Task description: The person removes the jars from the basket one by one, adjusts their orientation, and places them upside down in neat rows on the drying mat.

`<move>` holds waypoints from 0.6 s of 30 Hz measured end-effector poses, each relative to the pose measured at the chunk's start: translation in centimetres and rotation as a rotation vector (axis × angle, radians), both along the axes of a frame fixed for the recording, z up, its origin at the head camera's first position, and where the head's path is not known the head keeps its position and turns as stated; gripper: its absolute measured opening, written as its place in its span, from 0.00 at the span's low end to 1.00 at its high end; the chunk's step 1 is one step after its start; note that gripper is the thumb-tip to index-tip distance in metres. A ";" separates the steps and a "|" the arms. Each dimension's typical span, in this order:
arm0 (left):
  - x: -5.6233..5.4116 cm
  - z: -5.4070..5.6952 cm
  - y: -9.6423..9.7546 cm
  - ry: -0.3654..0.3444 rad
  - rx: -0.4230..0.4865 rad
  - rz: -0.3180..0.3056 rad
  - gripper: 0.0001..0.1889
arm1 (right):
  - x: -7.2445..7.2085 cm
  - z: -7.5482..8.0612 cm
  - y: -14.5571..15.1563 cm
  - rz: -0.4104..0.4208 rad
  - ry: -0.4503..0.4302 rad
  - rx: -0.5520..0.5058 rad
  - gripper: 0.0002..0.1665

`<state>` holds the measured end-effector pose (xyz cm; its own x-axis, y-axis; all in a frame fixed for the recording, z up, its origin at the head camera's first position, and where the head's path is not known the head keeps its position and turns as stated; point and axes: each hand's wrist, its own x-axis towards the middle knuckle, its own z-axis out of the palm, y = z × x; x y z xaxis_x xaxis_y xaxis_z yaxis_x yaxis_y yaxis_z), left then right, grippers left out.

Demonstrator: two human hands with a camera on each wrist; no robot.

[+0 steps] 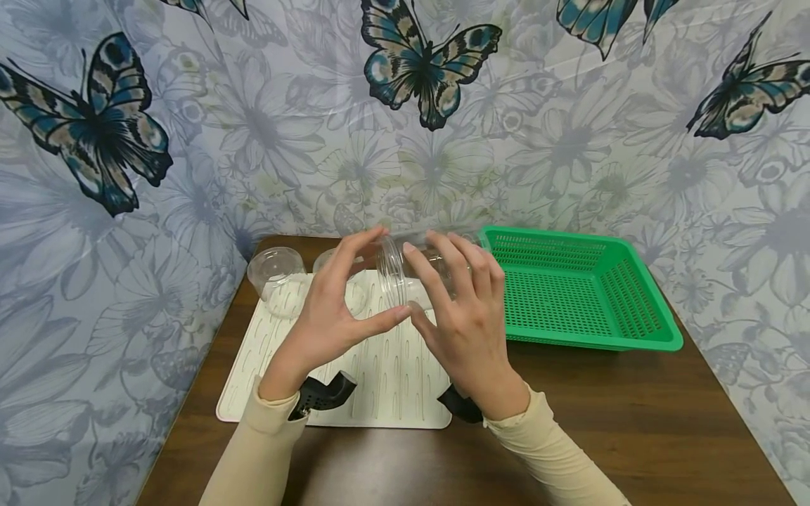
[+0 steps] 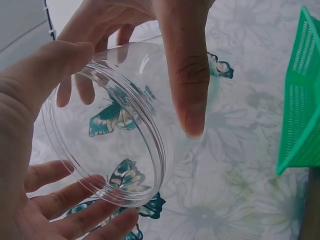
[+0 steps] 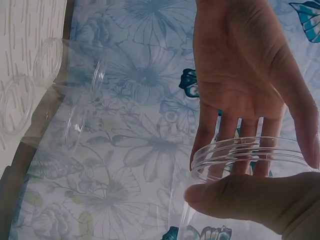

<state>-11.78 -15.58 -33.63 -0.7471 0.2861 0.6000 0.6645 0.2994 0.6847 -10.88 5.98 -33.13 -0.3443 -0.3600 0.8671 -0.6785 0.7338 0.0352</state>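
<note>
A clear plastic jar (image 1: 394,273) lies sideways in the air between both hands, its round mouth toward the left. My left hand (image 1: 321,309) spans the ridged rim, thumb below and fingers above. My right hand (image 1: 465,313) grips the jar's body, its fingers spread over the side and the thumb close to the rim. Screw ridges (image 2: 159,150) ring the mouth in the left wrist view, where the right thumb presses on the wall. In the right wrist view the left fingers show through the clear rim (image 3: 235,150).
Two more clear jars, one at the far left (image 1: 276,266) and one partly behind the left hand (image 1: 357,299), stand on a white ribbed mat (image 1: 380,393). To the right sits a green perforated basket (image 1: 588,337) on the brown table (image 1: 569,414). Butterfly-patterned cloth (image 1: 266,140) hangs behind.
</note>
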 end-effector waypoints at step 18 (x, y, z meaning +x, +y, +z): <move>-0.1 -0.5 -0.5 0.034 0.038 -0.001 0.50 | 0.6 0.1 0.9 0.101 -0.091 0.034 0.51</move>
